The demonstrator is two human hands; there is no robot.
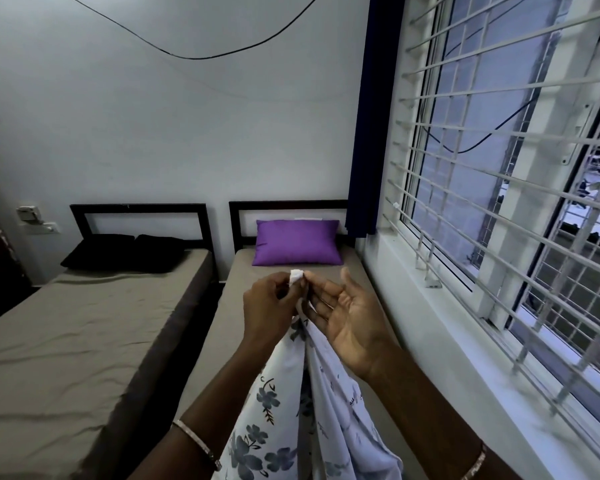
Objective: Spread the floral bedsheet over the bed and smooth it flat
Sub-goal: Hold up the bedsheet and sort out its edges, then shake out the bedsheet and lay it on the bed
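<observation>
The floral bedsheet (281, 403), white with grey-blue flowers, hangs bunched in front of me above the right-hand bed (236, 306). My left hand (267, 306) pinches a white corner of the sheet at the top. My right hand (347, 313) is beside it, palm up, thumb and forefinger touching the same corner while the other fingers are spread. The sheet drapes down between my forearms and leaves the frame at the bottom. The bed has a bare beige mattress and a purple pillow (297, 242) at its head.
A second bed (84, 334) with two dark pillows (125, 252) stands to the left, separated by a narrow gap. A barred window (499, 168) and its sill run along the right. A dark blue curtain (368, 133) hangs at the far corner.
</observation>
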